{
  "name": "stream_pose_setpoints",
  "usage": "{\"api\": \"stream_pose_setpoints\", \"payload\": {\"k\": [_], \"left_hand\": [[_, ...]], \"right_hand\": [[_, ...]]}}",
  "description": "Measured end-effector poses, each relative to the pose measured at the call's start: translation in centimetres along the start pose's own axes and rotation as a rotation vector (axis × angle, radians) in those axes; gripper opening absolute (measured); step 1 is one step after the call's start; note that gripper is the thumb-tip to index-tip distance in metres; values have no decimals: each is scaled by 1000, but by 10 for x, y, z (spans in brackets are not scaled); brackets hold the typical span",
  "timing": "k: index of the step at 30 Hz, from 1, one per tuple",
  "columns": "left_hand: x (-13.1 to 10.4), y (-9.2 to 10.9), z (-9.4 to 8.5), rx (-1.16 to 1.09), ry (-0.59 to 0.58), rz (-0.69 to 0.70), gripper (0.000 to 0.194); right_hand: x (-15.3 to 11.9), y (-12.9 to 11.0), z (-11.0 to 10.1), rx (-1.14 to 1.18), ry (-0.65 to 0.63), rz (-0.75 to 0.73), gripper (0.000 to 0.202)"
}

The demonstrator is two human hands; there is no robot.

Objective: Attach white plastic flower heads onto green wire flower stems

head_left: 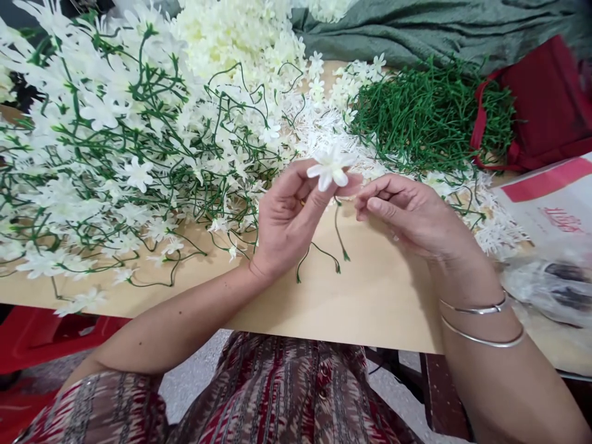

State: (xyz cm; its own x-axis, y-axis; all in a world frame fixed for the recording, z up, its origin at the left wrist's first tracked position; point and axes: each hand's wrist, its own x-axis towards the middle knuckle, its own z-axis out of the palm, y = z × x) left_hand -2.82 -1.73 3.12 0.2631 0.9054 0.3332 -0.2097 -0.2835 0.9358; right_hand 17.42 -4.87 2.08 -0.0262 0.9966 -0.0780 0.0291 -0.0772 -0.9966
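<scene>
My left hand (289,219) is closed around a white artificial flower (330,169), its petals facing up between thumb and fingers. Green branching stems (341,234) hang below this hand, their upper ends hidden behind it. Just to the right, my right hand (407,213) has curled fingers with the thumb close against them. Whatever it pinches, if anything, is too small to make out. A large heap of white flowers on green stems (139,176) lies to the left of my hands. Beyond my fingers are small white plastic pieces (319,126).
Bare green stems (416,117) are piled at the back right, beside a dark red bag (550,95). Pale yellow blossoms (240,31) are heaped at the back. A printed white bag (555,197) and a clear plastic bag (555,283) lie on the table (370,302) at right.
</scene>
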Motion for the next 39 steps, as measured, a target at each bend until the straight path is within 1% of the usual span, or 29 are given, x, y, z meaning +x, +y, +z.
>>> {"api": "stream_pose_setpoints", "payload": {"k": [1,3,8,10,12,13,15,17,19,21,22,25,28,30,32,33,34,37,39], "left_hand": [[1,1,0,1,22,-27,23],[3,-1,0,5,28,-79,26],[6,-12,-4,-1,3,-151,26],[6,-13,-6,-11,-18,-164,26],[6,-13,-7,-29,-52,-173,26],[5,-14,-7,-43,-69,-184,27],[4,-16,-7,-65,-89,-221,30],[4,-18,-7,-75,-87,-265,31],[4,-21,-7,-87,-73,-286,28],[4,-23,-7,-100,-71,-300,23],[4,-24,-7,-103,-70,-307,21],[4,-25,-7,-106,-71,-338,17],[3,-24,-6,-139,-77,-364,16],[2,-25,-6,-140,-98,-376,19],[1,-26,-5,-114,-135,-391,21],[0,-27,-5,-99,-152,-395,21],[-1,-29,-5,-85,-166,-397,21],[-3,-31,-5,-43,-181,-368,18],[-4,-30,-6,9,-196,-323,16]], "right_hand": [[-1,-1,2,-23,6,-9,32],[-2,-3,6,-73,15,-20,32],[-5,-4,14,-157,52,-49,28],[-6,-2,16,-161,34,-58,24],[-7,1,19,-195,-28,-73,21],[-7,2,20,-248,-83,-89,22],[-7,3,24,-433,-200,-163,24],[-5,2,27,-646,-298,-272,22],[-4,1,27,-786,-348,-356,14],[-4,1,23,-849,-369,-380,7],[-4,0,18,-866,-369,-379,10],[-6,1,-3,-915,-315,-349,16],[-9,2,-24,-1042,-165,-310,15],[-10,3,-31,-1118,-34,-283,15],[-8,2,-29,-1115,106,-266,18],[-5,3,-25,-1074,177,-268,17],[-3,3,-21,-1030,218,-278,15],[5,9,-5,-916,210,-338,9],[10,16,3,-891,214,-359,8]]}}
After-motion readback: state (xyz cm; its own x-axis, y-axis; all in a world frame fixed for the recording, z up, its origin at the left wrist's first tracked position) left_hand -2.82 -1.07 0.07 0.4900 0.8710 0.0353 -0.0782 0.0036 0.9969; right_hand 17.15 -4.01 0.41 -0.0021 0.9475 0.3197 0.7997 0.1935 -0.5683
